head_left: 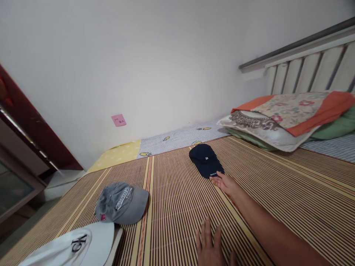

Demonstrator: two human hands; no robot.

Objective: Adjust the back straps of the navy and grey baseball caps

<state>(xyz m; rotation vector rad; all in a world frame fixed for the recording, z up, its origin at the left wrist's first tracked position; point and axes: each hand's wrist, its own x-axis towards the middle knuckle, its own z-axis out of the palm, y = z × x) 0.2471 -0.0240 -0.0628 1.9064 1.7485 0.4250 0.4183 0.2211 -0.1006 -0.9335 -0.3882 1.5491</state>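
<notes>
My right hand (225,182) reaches out over a striped bamboo mat (177,199), fingers apart, its fingertips at the brim of a dark navy cap (205,159) that lies flat. My left hand (208,244) rests palm down on the mat near the bottom edge, fingers stretched out, holding nothing. A grey cap (122,202) with white lettering lies to the left. A white cap (74,245) with a black logo sits at the lower left corner, next to the grey one.
Stacked pillows (285,118) with floral and orange covers lie by the slatted headboard (307,70) at the right. A white wall with a pink sticky note (118,120) runs behind the bed. A dark red cabinet (24,122) stands at the left.
</notes>
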